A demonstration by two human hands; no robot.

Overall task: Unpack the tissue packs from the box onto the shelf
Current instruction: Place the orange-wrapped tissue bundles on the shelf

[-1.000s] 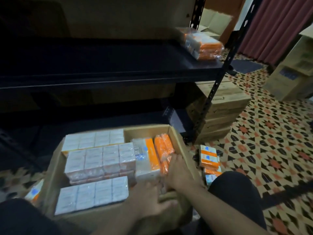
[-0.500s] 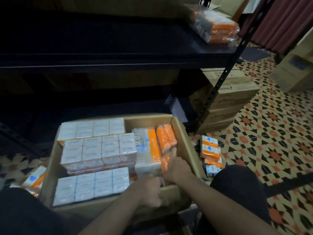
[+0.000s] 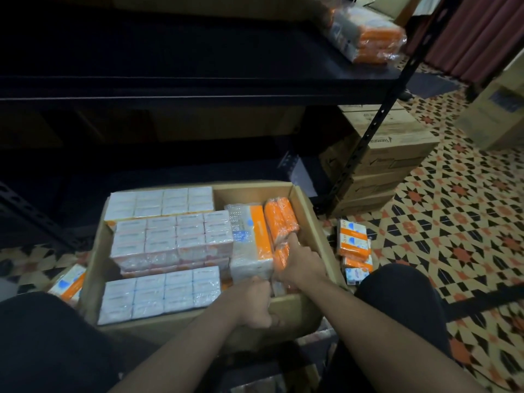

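Note:
An open cardboard box (image 3: 313, 222) sits on the floor before me, full of wrapped tissue packs: white bundles (image 3: 170, 239) on the left, a white-and-orange pack (image 3: 251, 236) and an orange pack (image 3: 279, 219) on the right. My right hand (image 3: 300, 262) grips the orange pack at the box's right side, index finger stretched along it. My left hand (image 3: 253, 303) is curled over the near end of the white-and-orange pack at the box's front wall. One wrapped orange tissue pack (image 3: 368, 35) lies on the dark shelf (image 3: 198, 86) at its right end.
The shelf's black slotted upright (image 3: 368, 137) stands right of the box. Stacked cardboard cartons (image 3: 397, 154) sit behind it. Loose small tissue packs (image 3: 353, 245) lie on the patterned floor to the right, others (image 3: 69, 285) at the left. My knees flank the box.
The view has tipped down a little. My right hand slid further along the orange pack and its index finger straightened. My left hand drew back to the box's front wall.

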